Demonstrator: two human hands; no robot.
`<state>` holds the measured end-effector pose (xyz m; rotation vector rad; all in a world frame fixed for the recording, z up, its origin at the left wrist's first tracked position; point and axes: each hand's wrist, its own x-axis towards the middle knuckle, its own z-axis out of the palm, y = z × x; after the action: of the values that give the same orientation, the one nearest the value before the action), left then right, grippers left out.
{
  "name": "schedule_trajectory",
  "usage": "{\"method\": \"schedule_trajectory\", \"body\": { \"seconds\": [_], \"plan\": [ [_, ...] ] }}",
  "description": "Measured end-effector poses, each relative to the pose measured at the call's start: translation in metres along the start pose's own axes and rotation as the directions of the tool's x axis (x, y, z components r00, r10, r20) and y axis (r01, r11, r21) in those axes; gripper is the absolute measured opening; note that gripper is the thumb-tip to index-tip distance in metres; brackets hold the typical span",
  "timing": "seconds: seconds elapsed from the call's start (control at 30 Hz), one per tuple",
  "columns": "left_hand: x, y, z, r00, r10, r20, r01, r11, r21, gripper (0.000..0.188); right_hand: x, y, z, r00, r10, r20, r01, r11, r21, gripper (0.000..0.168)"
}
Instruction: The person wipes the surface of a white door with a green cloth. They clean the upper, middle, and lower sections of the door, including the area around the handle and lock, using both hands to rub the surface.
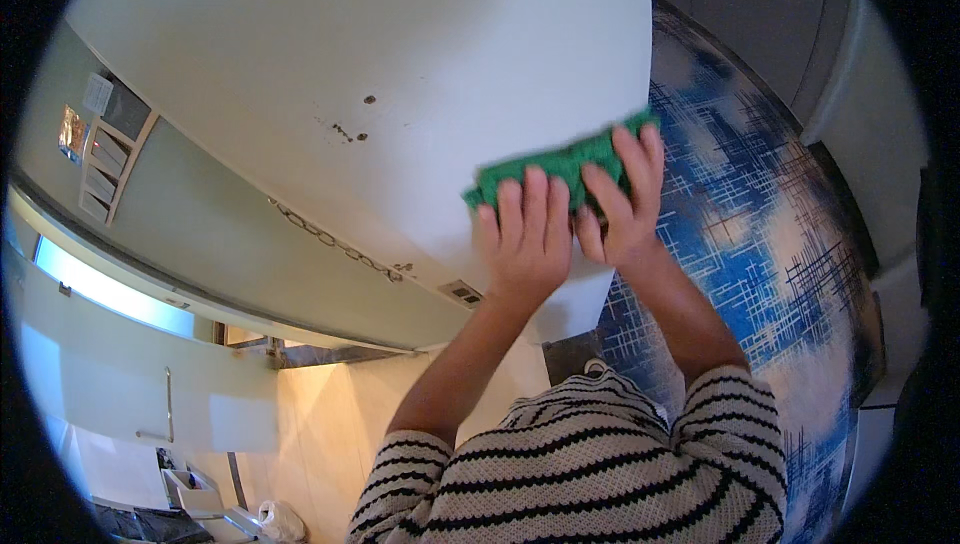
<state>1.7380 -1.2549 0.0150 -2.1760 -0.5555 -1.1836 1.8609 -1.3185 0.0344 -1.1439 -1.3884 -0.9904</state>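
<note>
A folded green cloth [555, 161] lies against the white door [450, 41], near the door's right edge. My left hand [529, 236] presses its fingers over the left part of the cloth. Over the cloth's right end, close to the door edge, my right hand [626, 195] grips with bent fingers. The two hands are side by side. Dark marks or holes [349, 131] show in the door's surface to the left of the cloth.
A metal chain [330, 240] hangs along the door's left edge, above a latch plate [461, 293]. Blue and beige patterned carpet [735, 259] covers the floor at right. At lower left are a metal grab bar [169, 405], a white bin [196, 495] and a pale tiled floor [337, 424].
</note>
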Motion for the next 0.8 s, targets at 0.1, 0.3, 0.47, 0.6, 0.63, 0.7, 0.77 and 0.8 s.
{"method": "schedule_trajectory", "body": {
  "seconds": [0.1,0.3,0.47,0.6,0.63,0.7,0.77,0.8],
  "plan": [
    [0.045,-0.005,-0.017,0.990,-0.052,-0.133,0.045,0.997,-0.055,0.041,0.048,0.004,-0.001,0.995,-0.044,-0.088,0.050,0.996,0.072,0.034],
    [0.014,-0.001,-0.007,0.994,0.002,-0.109,-0.001,1.000,0.012,0.041,0.015,0.000,-0.003,0.999,0.012,-0.033,-0.010,0.999,0.047,0.035],
    [-0.064,0.018,0.016,0.999,-0.005,-0.035,0.002,0.997,-0.077,0.028,-0.082,-0.007,0.003,0.990,0.107,0.090,-0.109,0.994,0.021,0.031],
    [-0.088,0.016,0.023,0.992,0.118,0.037,-0.117,0.993,-0.012,0.032,-0.108,-0.010,0.005,0.988,0.092,0.125,-0.097,0.994,0.042,0.034],
    [-0.082,0.014,0.020,0.994,0.106,0.031,-0.105,0.994,-0.031,0.033,-0.100,-0.011,0.003,0.987,0.096,0.127,-0.101,0.994,0.033,0.034],
    [-0.059,0.009,0.014,0.996,0.084,0.014,-0.083,0.994,-0.073,0.033,-0.074,-0.009,0.003,0.986,0.103,0.129,-0.105,0.994,0.007,0.035],
    [-0.027,0.004,0.005,0.999,0.028,-0.042,-0.029,0.999,-0.016,0.036,-0.040,-0.006,0.007,0.996,0.057,0.063,-0.053,0.997,-0.049,0.035],
    [-0.013,-0.003,-0.002,0.999,-0.006,-0.052,0.006,1.000,-0.005,0.038,-0.020,-0.009,0.009,0.998,0.046,0.052,-0.043,0.998,-0.047,0.036]
  ]
}}
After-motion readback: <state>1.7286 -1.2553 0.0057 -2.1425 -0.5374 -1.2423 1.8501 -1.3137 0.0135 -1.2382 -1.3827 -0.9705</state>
